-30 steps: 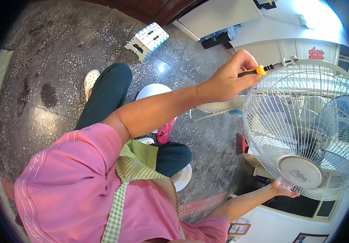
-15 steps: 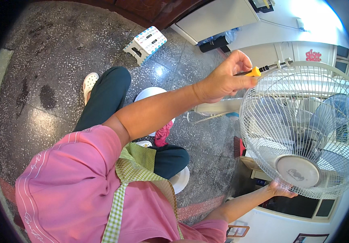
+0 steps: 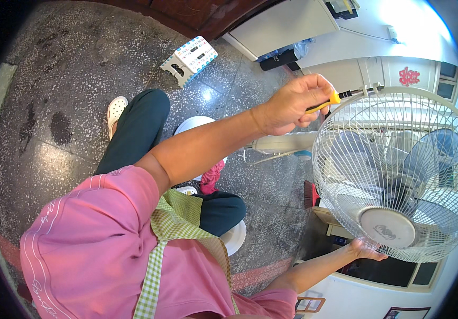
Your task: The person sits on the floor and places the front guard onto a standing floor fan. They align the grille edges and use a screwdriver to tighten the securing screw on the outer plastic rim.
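My left hand [image 3: 295, 103] is closed round the yellow-and-black handle of a screwdriver [image 3: 335, 98]. Its dark shaft reaches a small pale clip [image 3: 371, 89] on the rim of the fan's wire guard [image 3: 340, 159]; whether the tip sits in a screw is too small to tell. Through the guard the bluish fan blades [image 3: 425, 154] show, and a round pale badge [image 3: 388, 227] covers its middle. My right hand [image 3: 368, 250] grips the guard's edge near that badge, some of its fingers hidden behind the wires. The fan's pale pole [image 3: 282, 142] passes behind my left forearm toward a white round base [image 3: 194, 123].
A white folding step stool [image 3: 190, 59] stands on the speckled floor beyond my bent knee. Pink cloth [image 3: 211, 178] lies by the fan's base. A red broom head [image 3: 309, 194] is near the guard, and a black cylinder [image 3: 279, 59] rests beside a white cabinet [image 3: 284, 26].
My left hand has shifted its hold on the screwdriver: the fingers are now curled in and more of the yellow handle shows. The right hand keeps its grip on the guard.
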Demonstrator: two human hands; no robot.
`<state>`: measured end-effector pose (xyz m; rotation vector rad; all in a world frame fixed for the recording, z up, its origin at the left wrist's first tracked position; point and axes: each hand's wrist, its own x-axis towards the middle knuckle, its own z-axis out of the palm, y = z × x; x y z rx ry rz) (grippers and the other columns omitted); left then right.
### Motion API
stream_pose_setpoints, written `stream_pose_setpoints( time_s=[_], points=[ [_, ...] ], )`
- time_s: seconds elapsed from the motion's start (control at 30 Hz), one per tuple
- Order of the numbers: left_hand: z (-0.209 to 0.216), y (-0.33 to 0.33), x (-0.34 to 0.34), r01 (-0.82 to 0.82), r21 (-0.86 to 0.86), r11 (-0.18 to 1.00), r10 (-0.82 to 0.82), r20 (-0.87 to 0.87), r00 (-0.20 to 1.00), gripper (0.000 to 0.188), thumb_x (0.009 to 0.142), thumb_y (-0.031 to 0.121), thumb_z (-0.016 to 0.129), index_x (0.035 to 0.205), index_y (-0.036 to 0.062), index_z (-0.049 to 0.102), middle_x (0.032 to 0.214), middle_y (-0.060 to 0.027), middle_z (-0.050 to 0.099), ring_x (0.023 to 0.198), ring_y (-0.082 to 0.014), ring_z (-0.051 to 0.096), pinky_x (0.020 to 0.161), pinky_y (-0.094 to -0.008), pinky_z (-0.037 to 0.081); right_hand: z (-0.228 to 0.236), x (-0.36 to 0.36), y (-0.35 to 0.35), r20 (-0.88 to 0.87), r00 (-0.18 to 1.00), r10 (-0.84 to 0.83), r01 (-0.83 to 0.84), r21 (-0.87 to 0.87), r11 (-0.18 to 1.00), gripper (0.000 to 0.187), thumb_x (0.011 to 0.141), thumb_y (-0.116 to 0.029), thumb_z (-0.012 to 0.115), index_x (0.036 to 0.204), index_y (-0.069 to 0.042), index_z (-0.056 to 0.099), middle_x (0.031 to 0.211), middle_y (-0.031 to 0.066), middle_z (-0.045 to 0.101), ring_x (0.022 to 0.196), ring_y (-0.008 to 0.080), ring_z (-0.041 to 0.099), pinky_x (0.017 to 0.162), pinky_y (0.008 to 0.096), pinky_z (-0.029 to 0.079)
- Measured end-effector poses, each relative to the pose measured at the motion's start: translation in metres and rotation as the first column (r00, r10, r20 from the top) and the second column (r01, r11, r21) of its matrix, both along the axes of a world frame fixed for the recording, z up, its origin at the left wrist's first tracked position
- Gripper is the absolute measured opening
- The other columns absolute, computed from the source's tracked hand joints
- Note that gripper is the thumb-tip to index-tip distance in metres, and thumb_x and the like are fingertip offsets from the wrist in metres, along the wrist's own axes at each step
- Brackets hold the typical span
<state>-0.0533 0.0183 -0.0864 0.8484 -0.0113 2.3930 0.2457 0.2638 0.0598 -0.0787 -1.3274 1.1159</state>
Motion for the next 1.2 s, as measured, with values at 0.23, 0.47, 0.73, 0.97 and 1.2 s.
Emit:
stream_pose_setpoints(
  time_s=[0.23,0.47,0.73,0.97,1.2],
  points=[
    [-0.001,0.009,-0.001,-0.052,0.008,0.999,0.053,-0.019,0.998,0.011,0.083,0.012,0.054,0.092,0.0072,0.049,0.077,-0.0008,0.049,0.050,-0.0029,0.038,0.038,-0.0152,0.025,0.003,0.014,0.014,0.002,0.991,0.135,-0.135,-0.078,0.988,0.085,0.056,-0.051,0.066,0.124,-0.009,0.037,0.126,0.0130,0.037,0.116,0.0321,0.035,0.096,0.0527,0.028],
    [-0.001,0.008,0.001,-0.088,-0.101,0.991,0.084,-0.048,0.995,0.020,0.086,0.019,0.052,0.101,0.0060,0.051,0.079,0.0008,0.050,0.051,-0.0032,0.038,0.041,-0.0149,0.026,0.001,0.013,0.017,-0.006,0.993,0.115,-0.115,-0.074,0.991,0.086,0.055,-0.052,0.066,0.124,-0.009,0.037,0.126,0.0131,0.037,0.115,0.0323,0.035,0.096,0.0527,0.028],
    [-0.001,0.013,-0.002,-0.251,-0.023,0.968,0.249,-0.048,0.967,0.019,0.084,0.016,0.054,0.100,0.0062,0.050,0.085,-0.0024,0.052,0.052,-0.0029,0.038,0.040,-0.0147,0.026,0.000,0.005,0.000,0.025,0.997,0.074,-0.073,-0.040,0.997,0.087,0.055,-0.053,0.065,0.124,-0.009,0.037,0.125,0.0133,0.038,0.114,0.0325,0.036,0.096,0.0527,0.029],
    [0.000,0.009,-0.010,-0.191,-0.102,0.976,0.184,-0.070,0.980,0.017,0.085,0.017,0.053,0.097,0.0052,0.053,0.079,-0.0051,0.055,0.051,-0.0034,0.040,0.041,-0.0147,0.028,-0.001,0.006,0.005,0.020,0.995,0.095,-0.093,-0.049,0.994,0.085,0.055,-0.052,0.065,0.123,-0.008,0.038,0.125,0.0132,0.039,0.114,0.0321,0.037,0.095,0.0527,0.030],
    [0.002,0.009,-0.003,-0.112,-0.066,0.992,0.108,-0.062,0.992,0.019,0.085,0.017,0.052,0.101,0.0060,0.051,0.076,-0.0020,0.052,0.050,-0.0022,0.037,0.041,-0.0142,0.027,0.002,0.011,0.011,0.034,0.996,0.087,-0.086,-0.038,0.996,0.084,0.056,-0.053,0.065,0.123,-0.008,0.039,0.124,0.0131,0.039,0.113,0.0319,0.038,0.094,0.0529,0.031]
  ],
)
